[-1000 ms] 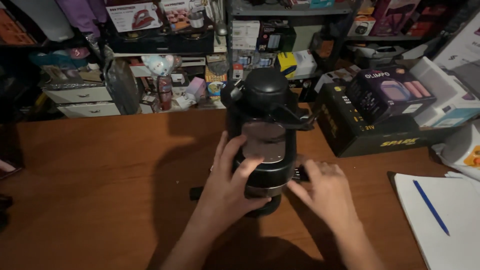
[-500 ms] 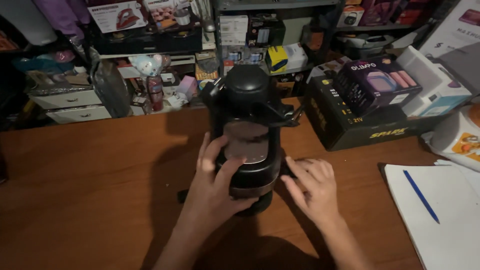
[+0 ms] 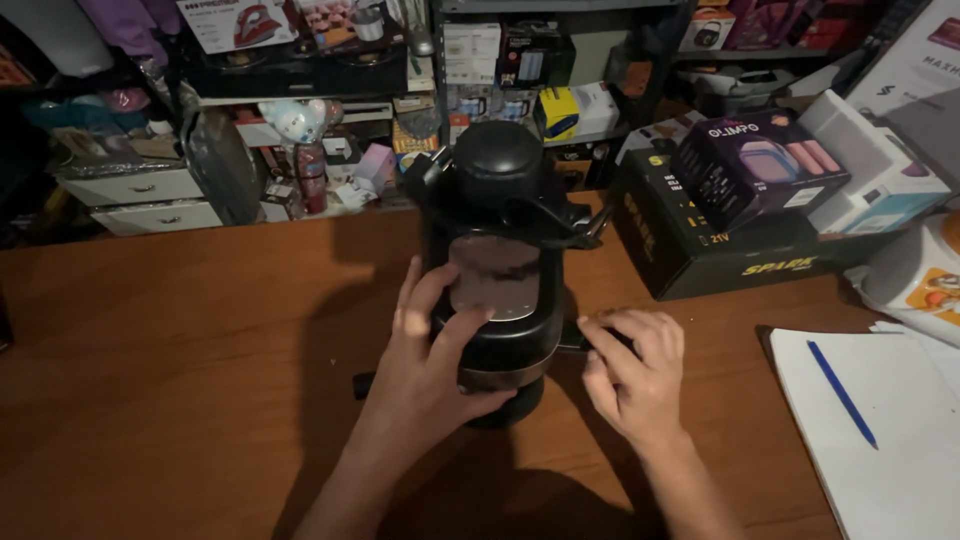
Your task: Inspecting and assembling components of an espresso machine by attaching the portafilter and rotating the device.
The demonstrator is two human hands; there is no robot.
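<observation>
Black coffee machine (image 3: 500, 250), round-capped and upright, left hand (image 3: 425, 365) against it.

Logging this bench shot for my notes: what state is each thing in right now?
Black coffee machine: upright on the wooden table, top cap on.
Left hand: gripping the machine's lower front.
Right hand: fingers curled at the machine's right base.
Blue pen: lying loose on white paper.
Black box: closed, purple box on top.
</observation>
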